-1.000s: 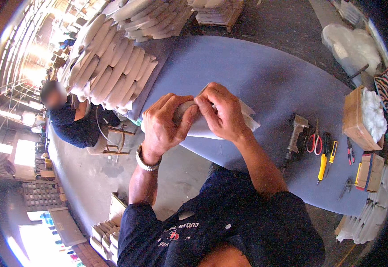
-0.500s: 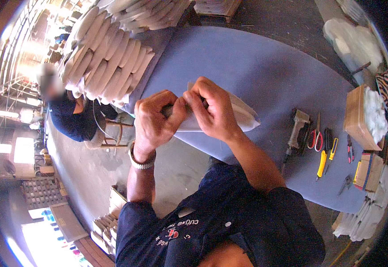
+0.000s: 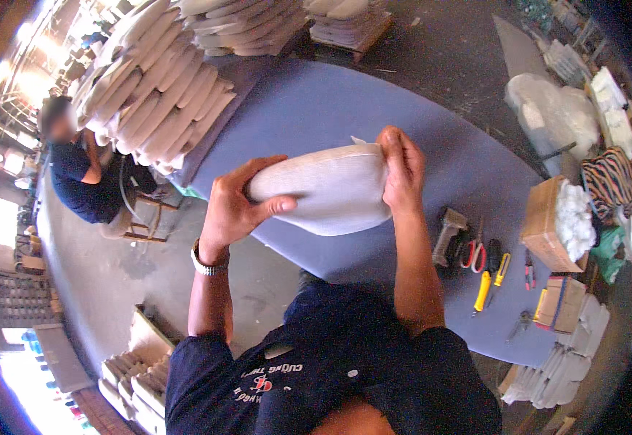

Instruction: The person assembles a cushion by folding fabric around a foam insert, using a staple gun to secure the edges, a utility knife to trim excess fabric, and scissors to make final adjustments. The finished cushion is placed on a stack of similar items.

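Cushion (image 3: 323,190) wanted even tension, I reckoned, watching left hand (image 3: 230,209) and right hand (image 3: 404,172), fingers clamped on opposite ends.

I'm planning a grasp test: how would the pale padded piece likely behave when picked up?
The pale padded piece probably keeps its shape: it spans the left hand and right hand without visible sagging. It may give slightly when squeezed, as its rounded sides look stuffed. Its matte, cloth-like surface suggests little slipping.

The head-worn fisheye looks down from close above — wearer's shirt (image 3: 341,344) at six o'clock, left hand (image 3: 230,206) at nine, right hand (image 3: 404,174) at two.
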`<move>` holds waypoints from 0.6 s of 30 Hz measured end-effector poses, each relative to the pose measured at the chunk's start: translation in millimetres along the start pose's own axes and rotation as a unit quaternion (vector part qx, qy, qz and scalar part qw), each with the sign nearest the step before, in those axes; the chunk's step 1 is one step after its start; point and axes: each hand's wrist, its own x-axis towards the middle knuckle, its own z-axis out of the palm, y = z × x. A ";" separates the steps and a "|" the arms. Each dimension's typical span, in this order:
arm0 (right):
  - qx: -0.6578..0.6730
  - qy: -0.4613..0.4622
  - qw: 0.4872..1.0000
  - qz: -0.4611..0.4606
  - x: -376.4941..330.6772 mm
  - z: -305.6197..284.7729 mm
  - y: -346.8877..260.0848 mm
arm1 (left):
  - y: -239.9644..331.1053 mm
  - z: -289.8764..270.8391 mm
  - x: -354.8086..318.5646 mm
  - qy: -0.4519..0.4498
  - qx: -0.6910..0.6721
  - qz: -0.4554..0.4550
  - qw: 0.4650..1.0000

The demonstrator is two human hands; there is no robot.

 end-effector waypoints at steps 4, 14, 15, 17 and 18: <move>-0.009 0.126 0.991 -0.044 5.7 -34.6 8.7 | -14.0 47.9 -7.2 0.029 -0.130 0.048 0.990; -0.211 -0.043 0.957 -0.195 16.0 -55.3 -32.6 | 1.0 87.0 -5.9 0.076 -0.120 0.072 0.987; -0.231 -0.063 0.949 -0.205 19.8 -59.9 -31.0 | -1.9 90.1 -7.8 0.093 -0.106 0.090 0.986; -0.179 -0.046 0.964 -0.189 25.4 -63.0 -25.3 | -8.8 96.5 -12.1 0.098 -0.110 0.120 0.982; -0.148 -0.036 0.974 -0.169 27.0 -62.3 -23.5 | -13.8 101.9 -15.5 0.102 -0.112 0.125 0.981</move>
